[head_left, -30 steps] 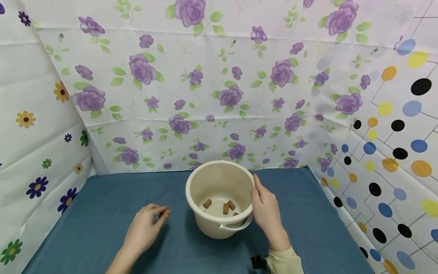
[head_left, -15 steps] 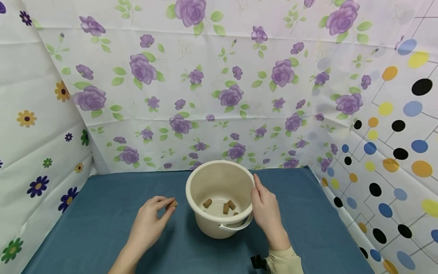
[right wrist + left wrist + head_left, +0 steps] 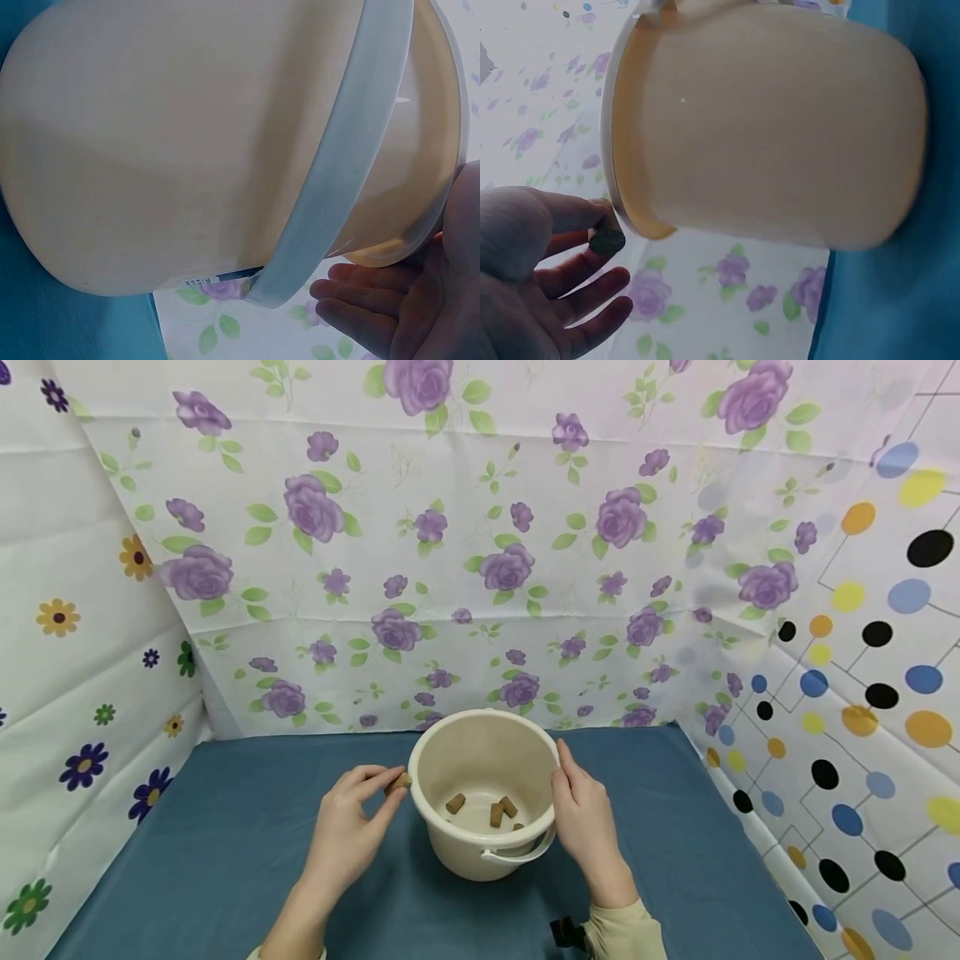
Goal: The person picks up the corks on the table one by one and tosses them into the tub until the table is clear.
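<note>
A cream plastic bucket (image 3: 472,858) stands upright on the blue cloth, several small brown corks (image 3: 497,815) lying on its bottom. My left hand (image 3: 348,827) is at the bucket's left side, pinching another cork (image 3: 400,783) between thumb and fingertips right at the rim. In the left wrist view the cork (image 3: 607,234) shows a dark round end, and the other fingers spread loosely below it. On the opposite side my right hand (image 3: 588,818) holds the bucket's rim. Seen from the right wrist, its lower fingers (image 3: 367,300) extend straight beside the bucket wall.
The bucket's pale handle (image 3: 525,857) hangs down at the front right. Blue cloth (image 3: 247,827) covers the table. Behind it rises a white curtain (image 3: 450,568) with purple roses, and patterned sheets (image 3: 862,760) flank both sides. A black strap (image 3: 567,933) sits at the right sleeve.
My left hand has moved right and away from me with the cork, from over the cloth to the bucket's rim. My right hand and the bucket have stayed put.
</note>
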Demonstrator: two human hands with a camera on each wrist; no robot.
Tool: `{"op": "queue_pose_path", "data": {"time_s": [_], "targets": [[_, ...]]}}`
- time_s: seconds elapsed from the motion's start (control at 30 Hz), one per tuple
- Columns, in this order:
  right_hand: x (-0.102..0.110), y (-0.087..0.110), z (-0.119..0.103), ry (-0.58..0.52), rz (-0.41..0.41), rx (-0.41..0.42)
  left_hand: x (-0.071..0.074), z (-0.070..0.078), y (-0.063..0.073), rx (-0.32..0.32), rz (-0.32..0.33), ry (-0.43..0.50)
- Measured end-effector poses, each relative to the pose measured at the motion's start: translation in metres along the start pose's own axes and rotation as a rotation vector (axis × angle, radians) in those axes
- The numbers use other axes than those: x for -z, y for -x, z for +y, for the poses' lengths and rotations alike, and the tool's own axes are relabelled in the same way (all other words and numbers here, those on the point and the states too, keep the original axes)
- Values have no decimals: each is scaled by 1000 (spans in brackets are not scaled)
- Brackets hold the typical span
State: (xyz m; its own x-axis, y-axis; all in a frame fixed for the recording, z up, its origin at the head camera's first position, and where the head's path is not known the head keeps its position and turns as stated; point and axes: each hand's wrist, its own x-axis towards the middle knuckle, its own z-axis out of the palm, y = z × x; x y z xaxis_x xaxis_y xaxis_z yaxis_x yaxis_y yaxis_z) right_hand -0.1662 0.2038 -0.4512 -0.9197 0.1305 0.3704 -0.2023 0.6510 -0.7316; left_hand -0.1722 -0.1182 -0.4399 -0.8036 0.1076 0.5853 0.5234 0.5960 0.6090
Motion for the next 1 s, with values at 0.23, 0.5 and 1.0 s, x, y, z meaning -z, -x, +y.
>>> {"op": "queue_pose_path", "data": {"time_s": [0.23,0.5,1.0], "targets": [[-1,1,0,-5,-5,-8,-5,10,-5,-2,27,44],[0,-1,0,-2,-3,-2,-15,20,-11,-56,86,78],[0,-1,0,-5,2,0,-26,32,-16,-75,60,124]]}}
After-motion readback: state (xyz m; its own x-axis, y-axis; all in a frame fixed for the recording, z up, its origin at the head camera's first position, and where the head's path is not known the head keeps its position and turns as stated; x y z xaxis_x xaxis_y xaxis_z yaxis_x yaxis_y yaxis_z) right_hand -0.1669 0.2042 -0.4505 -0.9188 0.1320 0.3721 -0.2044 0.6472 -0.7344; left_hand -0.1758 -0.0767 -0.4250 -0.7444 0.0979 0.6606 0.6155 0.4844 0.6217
